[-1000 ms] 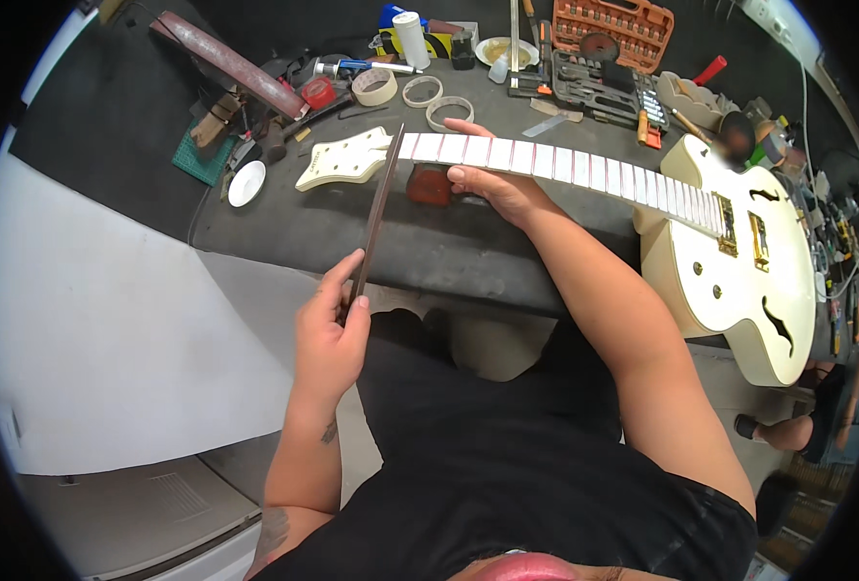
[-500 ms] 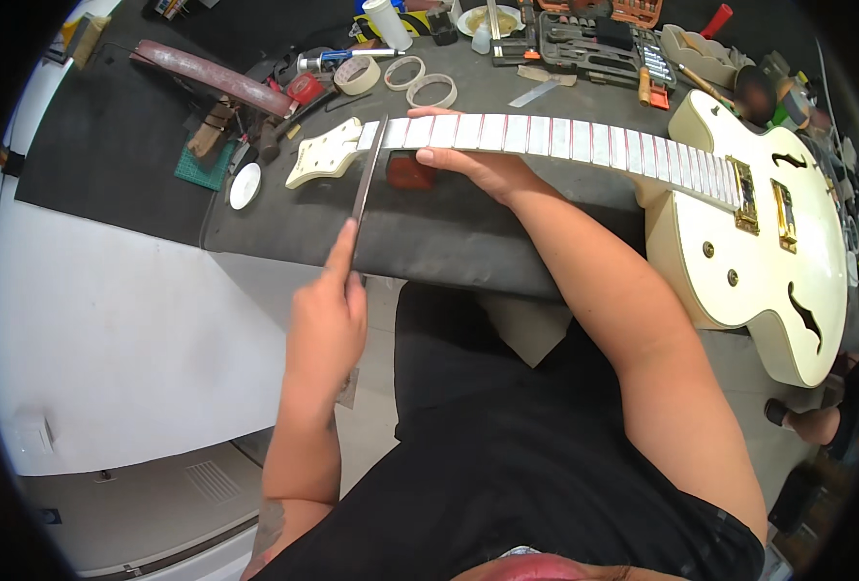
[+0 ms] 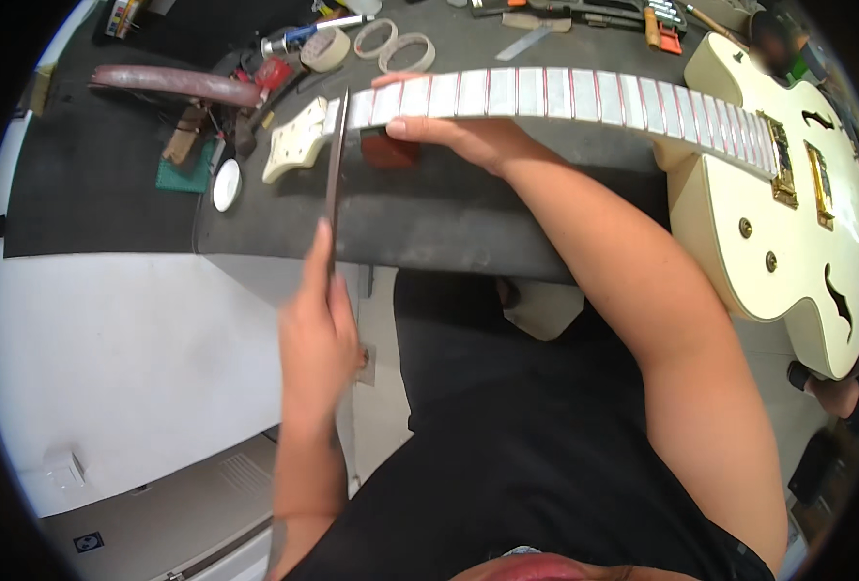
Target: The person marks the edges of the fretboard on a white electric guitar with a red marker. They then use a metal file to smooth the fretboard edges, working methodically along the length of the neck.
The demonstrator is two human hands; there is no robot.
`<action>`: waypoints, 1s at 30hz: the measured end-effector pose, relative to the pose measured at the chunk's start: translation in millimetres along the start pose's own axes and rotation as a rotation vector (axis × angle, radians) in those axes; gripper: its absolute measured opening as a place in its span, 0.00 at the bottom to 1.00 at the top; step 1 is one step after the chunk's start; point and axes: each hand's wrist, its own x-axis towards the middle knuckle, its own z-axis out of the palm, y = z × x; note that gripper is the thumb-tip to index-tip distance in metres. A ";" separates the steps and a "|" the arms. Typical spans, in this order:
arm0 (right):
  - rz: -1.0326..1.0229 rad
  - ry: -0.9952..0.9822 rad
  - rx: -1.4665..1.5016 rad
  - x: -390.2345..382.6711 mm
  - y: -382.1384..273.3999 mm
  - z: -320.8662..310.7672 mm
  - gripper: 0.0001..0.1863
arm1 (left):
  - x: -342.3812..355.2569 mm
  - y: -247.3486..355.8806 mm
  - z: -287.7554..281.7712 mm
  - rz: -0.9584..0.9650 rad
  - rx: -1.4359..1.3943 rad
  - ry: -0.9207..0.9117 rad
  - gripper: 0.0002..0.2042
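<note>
A cream hollow-body guitar (image 3: 705,208) lies across the bench, its body at the right and its headstock (image 3: 292,143) at the left. Pale covering with reddish fret lines runs along its fretboard (image 3: 502,94). My left hand (image 3: 317,320) is closed round the near end of a long, narrow metal file (image 3: 335,169). The file lies crosswise over the neck beside the headstock. My right hand (image 3: 454,137) wraps the neck just right of the file, thumb on the near side and fingertips at the far edge. A dark red block (image 3: 389,151) sits under the neck there.
Tape rolls (image 3: 325,50), a long reddish bar (image 3: 173,83), a small white dish (image 3: 226,184) and a green mat (image 3: 184,172) lie left on the dark bench (image 3: 429,228). A metal blade (image 3: 524,44) and a tool case (image 3: 594,15) are at the back.
The whole view has shifted, so the bench and neck sit higher in the picture. My left hand still grips the file across the neck, and my right hand keeps its place on the neck.
</note>
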 end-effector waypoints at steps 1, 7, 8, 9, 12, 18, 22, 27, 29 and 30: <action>0.016 -0.003 0.008 -1.5 0.8 -0.7 0.32 | 27.0 0.6 2.8 0.218 0.094 0.080 0.28; 0.027 -0.017 -0.011 -0.6 -4.0 -0.4 0.32 | 109.8 32.5 -9.7 0.033 0.163 -0.064 0.25; 0.022 -0.020 0.001 -0.7 -4.1 -2.7 0.32 | 87.2 23.8 -8.8 0.084 0.125 -0.039 0.26; 0.012 -0.018 0.010 -0.5 -3.3 -5.5 0.32 | 63.4 11.2 -6.2 0.144 0.086 -0.013 0.26; -0.034 0.013 -0.152 -0.5 -4.2 -2.3 0.32 | -0.8 -7.6 -1.3 0.113 0.079 0.019 0.30; 0.029 -0.016 0.013 1.3 -5.3 -0.5 0.32 | 97.5 33.5 -15.9 0.017 0.143 -0.070 0.26; 0.055 -0.041 0.021 0.7 -11.1 -2.6 0.33 | 98.3 20.9 -12.3 0.117 0.126 -0.043 0.26; 0.022 0.018 -0.091 -2.2 -1.7 1.7 0.31 | -2.0 -4.8 -0.7 -0.035 0.070 -0.038 0.30; 0.018 -0.005 -0.025 -1.8 -4.0 -0.4 0.31 | 22.6 2.0 -2.1 -0.037 0.098 -0.046 0.29; 0.015 -0.016 0.002 0.3 -7.3 -0.5 0.31 | 47.7 7.4 -6.4 0.033 0.134 -0.033 0.27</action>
